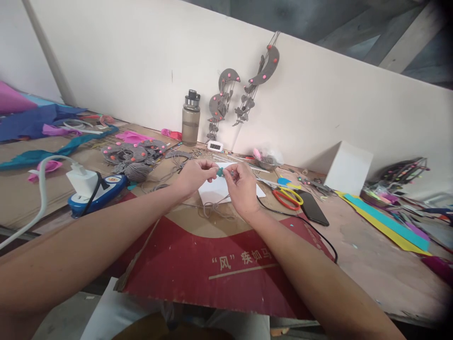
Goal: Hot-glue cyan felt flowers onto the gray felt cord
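Between the fingertips of both hands is a small teal piece (pixel 220 172), too small to make out fully; it may be felt or paper. My left hand (pixel 198 175) pinches its left side, and my right hand (pixel 242 184) pinches its right side. Both are raised a little over a white sheet (pixel 212 191). Loose grey yarn (pixel 221 210) trails over the sheet and the cardboard below. To the right of my right hand lie scissors (pixel 288 197) with red and yellow handles.
A black phone (pixel 313 208) and its cable lie at right. Left stand a blue power strip (pixel 97 193) and grey felt pieces with yarn (pixel 132 158). Behind are a water bottle (pixel 190 120), a small clock (pixel 215 146) and a bowl (pixel 267 163). Grey crescent hangings (pixel 267 66) hang on the wall.
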Tool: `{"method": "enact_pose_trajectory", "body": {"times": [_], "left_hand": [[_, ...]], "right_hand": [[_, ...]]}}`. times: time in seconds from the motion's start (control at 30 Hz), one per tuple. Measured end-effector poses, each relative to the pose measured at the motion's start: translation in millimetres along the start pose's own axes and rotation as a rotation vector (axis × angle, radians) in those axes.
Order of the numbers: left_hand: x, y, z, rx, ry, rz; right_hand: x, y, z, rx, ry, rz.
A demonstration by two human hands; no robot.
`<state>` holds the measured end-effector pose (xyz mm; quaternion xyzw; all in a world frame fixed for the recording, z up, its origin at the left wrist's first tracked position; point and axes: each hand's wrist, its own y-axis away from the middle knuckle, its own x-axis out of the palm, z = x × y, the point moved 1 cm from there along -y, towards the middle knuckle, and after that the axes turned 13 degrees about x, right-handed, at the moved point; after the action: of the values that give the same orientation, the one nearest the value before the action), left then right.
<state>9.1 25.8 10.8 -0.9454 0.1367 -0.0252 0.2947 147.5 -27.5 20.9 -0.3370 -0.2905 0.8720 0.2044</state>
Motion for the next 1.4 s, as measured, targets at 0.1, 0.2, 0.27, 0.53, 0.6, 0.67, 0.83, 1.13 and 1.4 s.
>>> {"method": "enact_pose_trajectory", "body": {"times": [0.1,0.2,0.27,0.53,0.6,0.67,0.83,1.13,1.4], "left_hand": [[-0.4,0,0,0.002,-0.029,0.012],[-0.6,0,1,0.001,-0.057,0.026],[-0.6,0,0,0.003,-0.075,0.031],[-2.2,-1,-3,0.057,-0.2,0.071],[-3.3,-1,-2,0.083,-0.245,0.096],[-4.5,-2,1,0.1,-0.276,0.124],[-9.5,-4,7,0.114,-0.357,0.202],[-20.5,-10,17,0.057,-0.324,0.388],[-21.2,-5,25,-0.015,-0.19,0.409]], "right_hand": [[0,0,0,-0.013,0.017,0.007],[-1,-1,-2,-0.013,0.023,-0.008],[-1,-2,-3,-0.008,0.033,-0.011],[0,-4,-6,-0.009,0.08,0.019],[0,-4,-6,-0.012,0.094,0.017],[1,-4,-6,-0.007,0.1,0.019],[5,-3,-9,0.054,0.134,0.082],[17,5,-13,0.115,0.154,0.091],[23,11,-16,0.17,0.106,0.128]]}}
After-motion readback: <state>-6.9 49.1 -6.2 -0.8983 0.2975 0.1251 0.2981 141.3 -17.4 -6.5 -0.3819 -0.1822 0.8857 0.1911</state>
